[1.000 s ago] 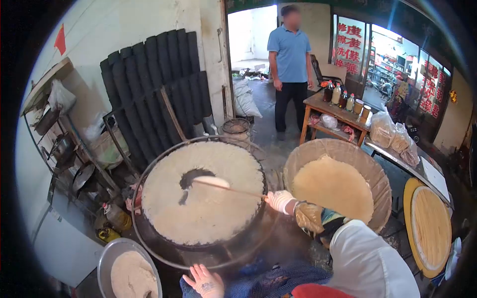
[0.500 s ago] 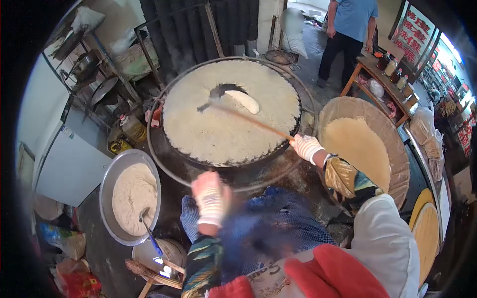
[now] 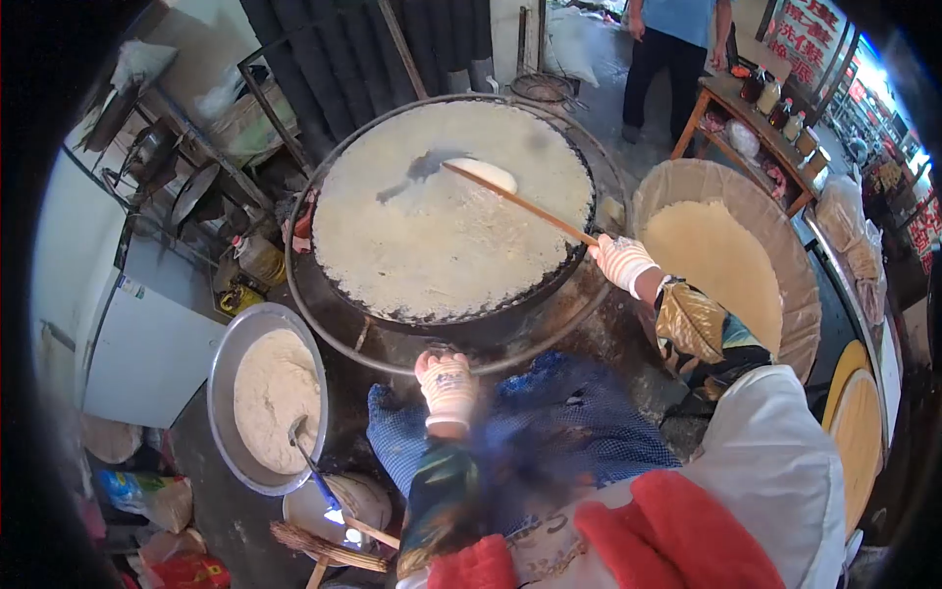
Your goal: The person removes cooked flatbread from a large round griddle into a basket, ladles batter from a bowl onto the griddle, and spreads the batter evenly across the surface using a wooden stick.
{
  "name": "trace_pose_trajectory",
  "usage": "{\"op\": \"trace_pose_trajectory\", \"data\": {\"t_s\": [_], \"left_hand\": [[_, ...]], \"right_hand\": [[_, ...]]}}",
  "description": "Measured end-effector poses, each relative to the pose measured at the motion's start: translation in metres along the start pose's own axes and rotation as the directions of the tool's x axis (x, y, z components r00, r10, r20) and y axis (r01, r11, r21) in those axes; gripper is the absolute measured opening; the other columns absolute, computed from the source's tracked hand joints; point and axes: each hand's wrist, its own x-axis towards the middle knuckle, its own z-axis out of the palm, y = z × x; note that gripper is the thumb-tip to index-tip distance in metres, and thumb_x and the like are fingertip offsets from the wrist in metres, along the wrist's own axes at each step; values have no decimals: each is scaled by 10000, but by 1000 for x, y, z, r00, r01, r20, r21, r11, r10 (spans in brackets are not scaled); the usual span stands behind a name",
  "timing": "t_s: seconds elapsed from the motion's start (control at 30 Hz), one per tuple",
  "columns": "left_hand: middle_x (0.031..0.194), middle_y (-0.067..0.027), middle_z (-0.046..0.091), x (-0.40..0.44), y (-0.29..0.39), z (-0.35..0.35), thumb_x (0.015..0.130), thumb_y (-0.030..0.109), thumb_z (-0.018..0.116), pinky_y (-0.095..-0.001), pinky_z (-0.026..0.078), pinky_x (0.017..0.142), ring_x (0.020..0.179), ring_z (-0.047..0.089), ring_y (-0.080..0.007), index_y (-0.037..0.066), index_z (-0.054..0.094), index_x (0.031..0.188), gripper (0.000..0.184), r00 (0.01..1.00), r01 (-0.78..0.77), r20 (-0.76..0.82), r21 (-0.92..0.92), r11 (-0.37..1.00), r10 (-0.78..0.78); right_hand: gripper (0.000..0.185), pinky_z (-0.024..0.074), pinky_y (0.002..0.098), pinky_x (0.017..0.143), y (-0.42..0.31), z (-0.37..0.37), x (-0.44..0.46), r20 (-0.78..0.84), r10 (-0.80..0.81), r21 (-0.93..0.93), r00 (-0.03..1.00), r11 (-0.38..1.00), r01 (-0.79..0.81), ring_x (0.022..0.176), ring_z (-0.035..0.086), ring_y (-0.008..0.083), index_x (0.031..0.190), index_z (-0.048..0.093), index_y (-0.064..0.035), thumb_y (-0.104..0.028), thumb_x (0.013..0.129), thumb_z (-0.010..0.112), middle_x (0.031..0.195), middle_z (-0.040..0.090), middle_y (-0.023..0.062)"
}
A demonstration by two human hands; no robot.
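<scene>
My right hand [image 3: 625, 263], in a striped work glove, is closed round the end of a long wooden stick [image 3: 535, 209]. The far end of the stick touches or lies over a pale lump of dough [image 3: 491, 177] on the large round griddle [image 3: 461, 316]. A thin layer of pale batter [image 3: 422, 255] covers most of the griddle, with a dark bare patch near the lump. Gloved too, my left hand [image 3: 446, 385] has its fingers curled over the near side of the metal ring [image 3: 525, 360] around the griddle; its fingertips are partly hidden.
At left stands a metal basin [image 3: 218, 412] of thick dough with a ladle [image 3: 314, 466] in it. A lined basket [image 3: 800, 294] of pale, flour-like material is at right. Beyond are a bottle-laden table [image 3: 695, 123] and a standing person [image 3: 667, 59].
My left hand has moved slightly right and settled at the ring, no longer blurred. The stick's far end has shifted right, onto the dough lump. The whole view has shifted a little.
</scene>
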Motion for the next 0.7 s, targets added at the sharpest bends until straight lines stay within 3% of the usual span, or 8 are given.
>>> {"op": "trace_pose_trajectory", "data": {"t_s": [0.07, 0.2, 0.33, 0.43, 0.47, 0.53, 0.57, 0.7], "left_hand": [[836, -81, 655, 1, -20, 7, 737, 209, 557, -472, 293, 1040, 970, 590, -281, 130, 664, 842, 169, 997, 47, 55, -45, 998, -45], [890, -86, 639, 1, -45, -23, 699, 164, 579, -499, 199, 1095, 1050, 547, -288, 149, 681, 788, 136, 987, 133, 76, 80, 988, -139], [1050, -100, 605, -3, -56, -37, 646, 387, 738, -540, 131, 1103, 1161, 479, -267, 163, 696, 937, 370, 978, 202, 2, 280, 939, -211], [1032, -111, 614, 1, -13, -29, 693, 462, 694, -514, 188, 1084, 1084, 537, -272, 135, 661, 984, 439, 953, -3, 302, 36, 999, -8], [984, -114, 631, 0, 8, -22, 717, 476, 672, -500, 230, 1068, 1012, 579, -268, 143, 654, 952, 408, 975, -66, 215, 23, 998, 59], [931, -116, 651, 4, 31, -26, 789, 330, 574, -484, 271, 1046, 983, 610, -280, 119, 665, 962, 288, 987, -27, 157, 19, 999, 24], [903, -94, 660, 11, 30, -35, 799, 310, 553, -476, 270, 1049, 960, 612, -271, 116, 664, 931, 260, 951, 58, 302, 48, 997, -70], [925, -78, 686, 8, -13, -5, 785, 199, 516, -445, 301, 1030, 955, 616, -229, 146, 703, 918, 235, 981, 57, 181, 69, 996, -68]], "right_hand": [[327, 474, 496, 692, -5, 8, -11, -14, -80, 3, 997, 997, 80, 799, 625, 408, 968, 536, -42, -355, 947, 444, 797, 640, 237], [337, 471, 514, 663, 24, 24, 14, -66, 109, -27, 992, 994, -111, 756, 627, 412, 967, 534, -48, -372, 942, 446, 782, 639, 242], [380, 499, 474, 695, -6, 4, 6, -55, 11, -52, 998, 999, -14, 801, 642, 376, 979, 563, -32, -385, 954, 425, 808, 658, 210], [386, 495, 471, 753, -10, 4, -8, 7, 15, -19, 1000, 1000, -15, 822, 646, 369, 980, 581, -27, -382, 946, 432, 847, 667, 201], [391, 493, 470, 769, -5, 12, -6, 22, 83, 8, 996, 996, -84, 834, 647, 367, 984, 582, -25, -382, 948, 428, 866, 669, 203], [390, 492, 469, 771, 2, 10, 6, 8, 113, -11, 994, 994, -113, 844, 648, 362, 993, 582, -27, -382, 949, 427, 878, 669, 207], [390, 491, 469, 773, 1, 4, 10, 0, 138, -24, 990, 990, -138, 853, 650, 357, 1003, 582, -28, -381, 950, 427, 890, 669, 211], [360, 480, 514, 669, 1, 8, -20, -85, -125, 10, 989, 992, 126, 736, 623, 410, 980, 535, -27, -370, 950, 426, 758, 637, 223]]}}
